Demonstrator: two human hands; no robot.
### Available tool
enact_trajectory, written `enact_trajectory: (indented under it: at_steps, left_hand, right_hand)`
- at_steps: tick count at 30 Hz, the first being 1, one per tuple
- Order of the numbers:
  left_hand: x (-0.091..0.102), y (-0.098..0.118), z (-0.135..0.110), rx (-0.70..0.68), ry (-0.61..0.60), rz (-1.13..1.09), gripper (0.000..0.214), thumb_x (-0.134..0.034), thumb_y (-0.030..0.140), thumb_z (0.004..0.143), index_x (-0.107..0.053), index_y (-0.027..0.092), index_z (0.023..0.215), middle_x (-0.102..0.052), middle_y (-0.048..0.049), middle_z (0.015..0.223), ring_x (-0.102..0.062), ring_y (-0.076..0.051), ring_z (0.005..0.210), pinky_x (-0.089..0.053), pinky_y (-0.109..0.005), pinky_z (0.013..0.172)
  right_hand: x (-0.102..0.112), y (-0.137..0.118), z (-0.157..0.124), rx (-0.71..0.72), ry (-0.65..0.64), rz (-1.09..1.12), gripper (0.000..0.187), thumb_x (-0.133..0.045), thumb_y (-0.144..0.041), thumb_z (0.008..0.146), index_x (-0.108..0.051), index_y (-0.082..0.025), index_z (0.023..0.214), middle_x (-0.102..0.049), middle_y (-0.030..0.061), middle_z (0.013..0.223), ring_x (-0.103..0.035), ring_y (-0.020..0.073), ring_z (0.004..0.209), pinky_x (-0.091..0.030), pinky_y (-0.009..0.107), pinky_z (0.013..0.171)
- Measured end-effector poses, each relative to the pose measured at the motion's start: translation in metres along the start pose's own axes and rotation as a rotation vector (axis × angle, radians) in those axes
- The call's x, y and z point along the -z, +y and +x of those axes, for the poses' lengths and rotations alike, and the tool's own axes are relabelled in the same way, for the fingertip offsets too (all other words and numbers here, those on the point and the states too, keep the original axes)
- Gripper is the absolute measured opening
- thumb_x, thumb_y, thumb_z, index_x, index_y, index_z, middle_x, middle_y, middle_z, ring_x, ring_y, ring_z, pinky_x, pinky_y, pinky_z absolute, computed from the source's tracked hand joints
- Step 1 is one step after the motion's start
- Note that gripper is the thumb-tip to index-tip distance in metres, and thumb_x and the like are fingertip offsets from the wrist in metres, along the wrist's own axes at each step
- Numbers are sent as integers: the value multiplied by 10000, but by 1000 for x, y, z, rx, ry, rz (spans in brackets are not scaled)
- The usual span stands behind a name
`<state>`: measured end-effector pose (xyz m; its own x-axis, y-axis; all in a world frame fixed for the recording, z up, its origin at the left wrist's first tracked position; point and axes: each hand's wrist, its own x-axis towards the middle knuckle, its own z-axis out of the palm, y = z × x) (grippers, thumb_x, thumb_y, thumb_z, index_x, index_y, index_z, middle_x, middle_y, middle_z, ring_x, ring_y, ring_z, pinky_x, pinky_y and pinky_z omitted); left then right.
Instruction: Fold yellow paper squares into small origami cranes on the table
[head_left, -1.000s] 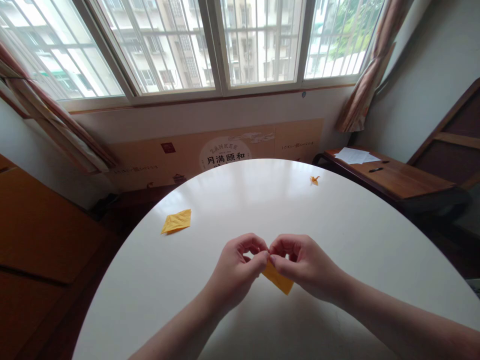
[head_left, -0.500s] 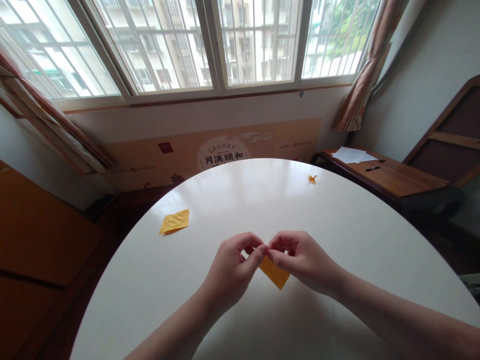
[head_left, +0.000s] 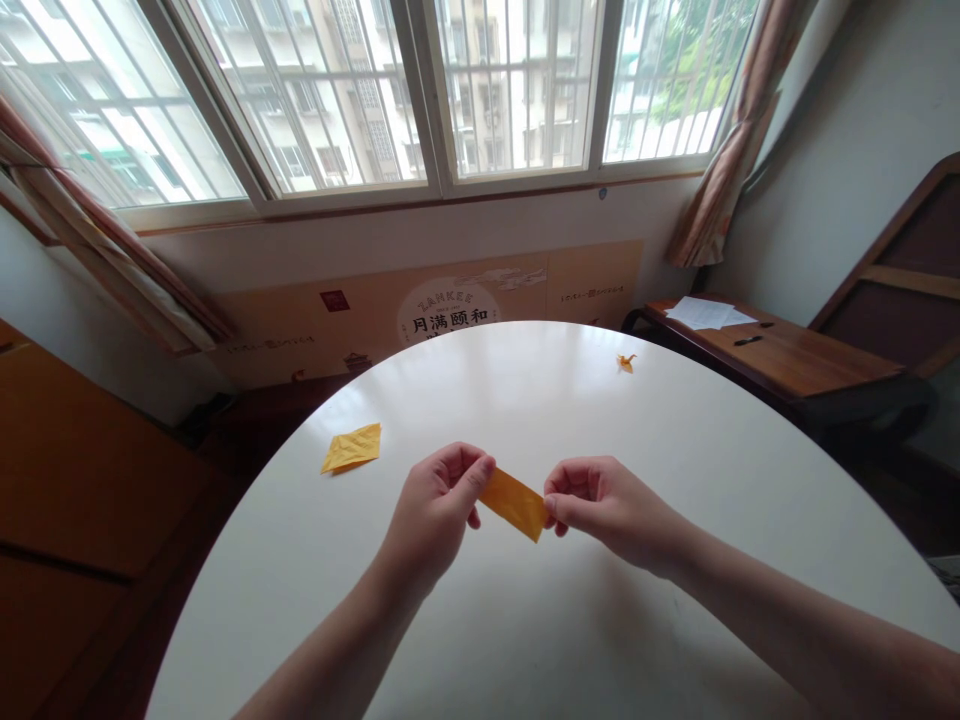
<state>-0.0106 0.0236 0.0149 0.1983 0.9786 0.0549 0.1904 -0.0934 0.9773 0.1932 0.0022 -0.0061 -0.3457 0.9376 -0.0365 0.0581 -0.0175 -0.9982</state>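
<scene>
A folded strip of orange paper (head_left: 514,502) hangs between my two hands above the round white table (head_left: 675,470). My left hand (head_left: 435,505) pinches its left end between thumb and forefinger. My right hand (head_left: 604,505) pinches the right end, fingers curled in. The strip slopes down from left to right. Another folded orange sheet (head_left: 352,448) lies flat on the table to the left, apart from my hands. A tiny orange folded paper figure (head_left: 626,362) stands near the table's far right edge.
A dark wooden side table (head_left: 795,355) with white papers (head_left: 709,313) and a pen stands to the right. A printed cardboard panel (head_left: 442,305) leans against the wall under the window. Curtains hang at both sides. Wooden furniture stands at the left.
My hands have moved apart from a close pinch. The orange paper, earlier tucked below the fingertips, is now stretched out as a strip between them.
</scene>
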Motion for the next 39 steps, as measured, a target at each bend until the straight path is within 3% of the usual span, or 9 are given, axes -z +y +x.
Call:
enact_trajectory:
  at_steps: [8,12,16,18,21,25,31,35,39]
  left_hand:
    - [17,-4,13,146,173,-198,361,-758,480,703,-629,147,756,-587,-27,732,-493,-124,649,-387,-161,430]
    - [7,-5,8,327,47,-319,371,-787,465,661,-589,164,744,-538,14,669,-433,-91,571,-317,-144,401]
    - [-9,-5,-2,509,-83,-426,353,-786,417,644,-561,166,745,-483,58,601,-365,-51,478,-233,-141,398]
    - [-14,-3,-6,555,-134,-443,326,-767,399,660,-567,161,761,-469,68,585,-344,-40,453,-214,-145,405]
    - [-16,0,-10,568,-229,-422,303,-742,394,677,-563,160,746,-450,76,573,-316,-34,435,-196,-151,401]
    - [-17,2,-13,520,-370,-269,240,-672,375,730,-555,166,734,-532,34,646,-374,-53,459,-268,-155,386]
    - [-22,-2,-12,284,-170,-72,362,-585,523,816,-613,163,801,-555,-17,732,-522,-148,668,-413,-177,406]
    - [-20,-1,-10,168,-193,-93,415,-645,528,805,-688,125,893,-648,-65,778,-570,-166,704,-453,-193,446]
    - [-18,0,-11,192,-175,-94,404,-696,507,782,-719,108,848,-681,-75,713,-572,-143,590,-441,-205,446]
  right_hand:
    - [7,6,10,-65,101,-43,90,-597,-205,798,-605,-163,719,-678,18,686,-594,125,618,-469,247,612]
    - [7,18,12,131,195,-80,125,-632,-276,836,-645,-178,913,-673,33,805,-613,146,689,-504,264,622]
    - [2,20,2,431,200,-254,363,-648,-191,829,-658,-248,1187,-647,82,1103,-626,161,824,-474,222,542]
    - [-2,14,-4,541,136,-299,355,-672,-161,817,-685,-251,1159,-629,93,1146,-627,163,847,-454,211,519]
    - [-7,4,-11,581,77,-305,139,-719,-212,832,-736,-218,970,-646,95,1086,-621,160,818,-428,219,514]
    - [-10,-1,-12,471,117,-208,163,-678,-329,894,-710,-179,837,-666,72,899,-611,170,767,-410,255,546]
    - [-5,3,0,46,188,105,269,-715,-399,827,-620,-157,757,-559,-26,644,-444,93,545,-328,232,502]
    - [-6,2,3,-60,153,157,283,-732,-405,772,-598,-162,715,-535,-38,615,-387,79,507,-296,227,485]
    - [-12,0,1,-112,100,141,358,-752,-436,751,-532,-173,648,-497,-42,592,-363,73,507,-257,216,465]
